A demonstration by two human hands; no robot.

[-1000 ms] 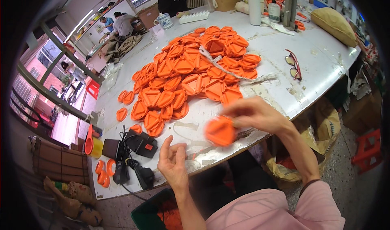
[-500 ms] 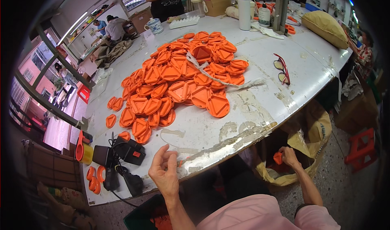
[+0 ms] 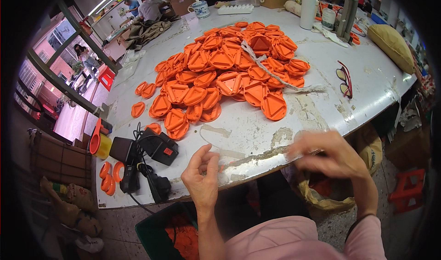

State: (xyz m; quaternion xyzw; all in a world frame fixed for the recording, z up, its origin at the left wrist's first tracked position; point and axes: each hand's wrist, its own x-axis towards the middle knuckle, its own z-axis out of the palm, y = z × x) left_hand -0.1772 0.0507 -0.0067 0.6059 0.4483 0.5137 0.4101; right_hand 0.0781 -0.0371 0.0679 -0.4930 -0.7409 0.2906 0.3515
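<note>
A big heap of orange round plastic pieces (image 3: 220,83), many with a triangular recess, lies on the white table in front of me. My left hand (image 3: 202,175) is held over the table's near edge, its fingers loosely curled and the thumb apart, with nothing visible between them. My right hand (image 3: 328,154) is above the edge farther right, next to an open yellowish sack (image 3: 317,202). Motion smears its fingers, so whether it holds anything is hidden. A pale cord (image 3: 262,67) runs across the heap's right side.
Black power adapters (image 3: 158,146) with cables and several orange rings (image 3: 108,184) lie at the table's left corner. Below is a green bin (image 3: 154,232) with orange pieces. Glasses (image 3: 344,81), a white bottle (image 3: 308,9) and a tan cushion (image 3: 390,46) occupy the right side.
My right hand has risen from the sack, where it held an orange piece, to the table edge and moved inward. The view has shifted; my left hand keeps nearly the same pose.
</note>
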